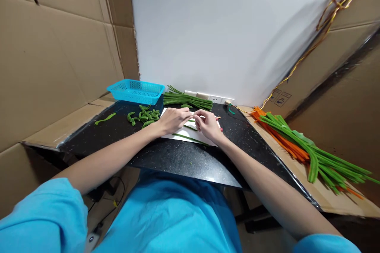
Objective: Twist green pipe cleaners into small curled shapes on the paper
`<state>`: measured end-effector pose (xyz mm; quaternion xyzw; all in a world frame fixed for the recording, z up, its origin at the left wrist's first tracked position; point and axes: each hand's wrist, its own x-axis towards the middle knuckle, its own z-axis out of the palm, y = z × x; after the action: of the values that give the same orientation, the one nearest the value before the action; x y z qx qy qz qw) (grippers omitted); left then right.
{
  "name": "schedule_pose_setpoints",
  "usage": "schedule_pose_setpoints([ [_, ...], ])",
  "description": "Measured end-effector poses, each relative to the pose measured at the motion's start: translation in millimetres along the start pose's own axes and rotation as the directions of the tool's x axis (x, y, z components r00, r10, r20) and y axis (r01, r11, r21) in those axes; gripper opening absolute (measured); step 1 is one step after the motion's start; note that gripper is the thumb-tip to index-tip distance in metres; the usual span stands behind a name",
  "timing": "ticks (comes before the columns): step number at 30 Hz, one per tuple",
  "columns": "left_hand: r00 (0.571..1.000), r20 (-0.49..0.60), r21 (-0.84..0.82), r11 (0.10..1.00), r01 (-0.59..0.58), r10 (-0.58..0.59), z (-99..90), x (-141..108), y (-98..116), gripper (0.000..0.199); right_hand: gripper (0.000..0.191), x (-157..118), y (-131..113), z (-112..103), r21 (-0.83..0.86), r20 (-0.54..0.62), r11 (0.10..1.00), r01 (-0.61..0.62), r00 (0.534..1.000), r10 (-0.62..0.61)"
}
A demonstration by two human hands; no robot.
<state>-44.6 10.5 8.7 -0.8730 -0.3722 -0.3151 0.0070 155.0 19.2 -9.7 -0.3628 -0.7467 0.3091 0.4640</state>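
Over a white sheet [181, 138] on the black tabletop, my left hand [174, 120] and my right hand [207, 123] meet fingertip to fingertip. Both are closed in a pinch; whatever sits between the fingers is too small to make out. Green pipe cleaners [190, 139] lie straight across the sheet beneath them. Just left of my left hand is a pile of curled green pipe-cleaner pieces [147, 116]. Small red-tipped items [221, 129] show at the sheet's right edge, partly hidden by my right hand.
A blue plastic basket [135, 97] stands at the back left, beside a bundle of long dark green pipe cleaners [187, 100]. Light green and orange stems [297, 146] lie on cardboard at the right. A power strip [215, 99] and twisted yellow wire [289, 77] run along the wall.
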Motion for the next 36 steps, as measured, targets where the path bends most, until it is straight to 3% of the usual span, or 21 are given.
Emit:
schedule_pose_setpoints([
  [2,0.995,0.028,-0.249,0.964,0.099,-0.095,-1.0,1.6,0.7,0.033,0.038,-0.5,-0.3,-1.8,-0.058,0.02,0.996,0.071,0.997,-0.07],
  [3,0.984,0.085,-0.402,0.899,0.176,-0.154,-1.5,2.6,1.1,0.033,0.035,-0.9,-1.6,-2.8,-0.08,0.017,0.991,0.105,0.994,-0.103],
  [5,0.936,0.255,-0.671,0.653,0.352,-0.243,-2.2,4.8,1.7,0.032,0.031,-2.3,-6.1,-4.6,-0.116,-0.015,0.981,0.156,0.987,-0.159],
  [8,0.855,0.451,-0.833,0.222,0.507,-0.258,-2.3,7.2,2.1,0.025,0.028,-4.9,-14.3,-5.9,-0.175,-0.064,0.962,0.21,0.972,-0.224],
  [10,0.838,0.494,-0.847,0.089,0.524,-0.23,-1.8,7.7,2.0,0.023,0.028,-6.5,-17.6,-6.5,-0.209,-0.077,0.951,0.229,0.965,-0.249],
  [12,0.85,0.484,-0.843,0.15,0.516,-0.208,-1.3,7.1,1.9,0.025,0.028,-7.3,-18.0,-7.2,-0.216,-0.09,0.95,0.224,0.964,-0.248],
  [13,0.868,0.452,-0.832,0.253,0.493,-0.207,-1.0,6.3,2.0,0.028,0.028,-7.5,-17.3,-7.6,-0.211,-0.097,0.954,0.212,0.967,-0.236],
  [15,0.927,0.306,-0.74,0.558,0.376,-0.218,-0.4,3.9,2.5,0.031,0.03,-7.1,-15.5,-8.1,-0.183,-0.111,0.969,0.167,0.976,-0.189],
  [17,0.979,0.108,-0.499,0.842,0.203,-0.172,0.4,1.0,3.0,0.028,0.033,-6.3,-14.4,-8.0,-0.121,-0.119,0.988,0.099,0.986,-0.113],
  [19,0.997,-0.017,-0.214,0.975,0.066,-0.072,1.3,-1.6,3.1,0.026,0.038,-5.5,-14.4,-6.7,-0.031,-0.098,0.999,0.022,0.995,-0.025],
  [23,0.998,0.016,0.108,0.993,-0.055,0.054,3.7,-3.4,1.6,0.025,0.044,-5.2,-13.8,-1.8,0.126,-0.041,0.988,-0.094,0.994,0.1],
  [27,0.997,0.039,0.149,0.986,-0.074,0.069,6.2,-2.1,3.3,0.021,0.044,-6.2,-12.0,2.3,0.18,-0.043,0.975,-0.128,0.99,0.137],
  [29,0.999,0.026,0.066,0.997,-0.032,0.031,6.2,-1.0,6.5,0.022,0.044,-6.4,-13.5,2.7,0.157,-0.051,0.982,-0.109,0.992,0.118],
  [32,0.993,0.081,-0.268,0.958,0.101,-0.082,3.4,0.3,11.2,0.028,0.044,-6.9,-18.5,1.6,0.112,-0.065,0.992,-0.057,0.996,0.065],
  [36,0.94,0.303,-0.697,0.635,0.332,-0.158,-1.8,1.0,9.4,0.031,0.043,-10.2,-22.1,0.0,0.069,-0.066,0.998,-0.006,0.998,0.011],
])
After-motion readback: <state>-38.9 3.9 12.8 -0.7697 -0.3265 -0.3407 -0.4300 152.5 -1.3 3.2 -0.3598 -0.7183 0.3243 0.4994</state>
